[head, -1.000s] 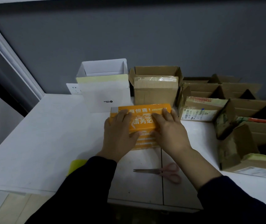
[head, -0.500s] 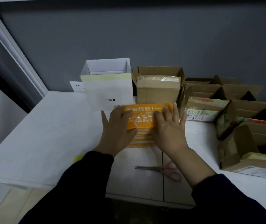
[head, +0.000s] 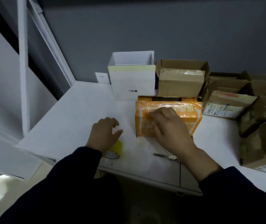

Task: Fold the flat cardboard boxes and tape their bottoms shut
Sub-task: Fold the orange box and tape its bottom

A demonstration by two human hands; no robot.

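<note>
1. Head view, taking the orange box [head: 192, 118] as the dial's centre: the left hand [head: 104, 135] hangs over the white table [head: 74, 120] at 9 o'clock. Its fingers are loosely curled and apart and hold nothing. Whether it touches the top I cannot tell.
2. The yellow tape roll [head: 116, 149] lies at 8 o'clock, partly under that wrist, probably kept close for the next strip.
3. The white box [head: 132, 81] stands open-topped at 11 o'clock against the wall, likely parked there as finished.
4. The orange box stands mid-table with its opening upward and glossy tape running over its near face. I judge it is upright because its bottom is already sealed.
5. The right hand [head: 169, 128] lies on that near face, fingers lightly bent and close together, pressing rather than gripping. It seems to be smoothing the tape end or steadying the box.
6. The scissors [head: 166, 157] lie at 6 o'clock, partly hidden by the right forearm, within reach for cutting.
7. The brown box [head: 180, 81] sits at 12 o'clock, just behind the orange one. More folded boxes [head: 226, 104] crowd 2 to 4 o'clock.
</note>
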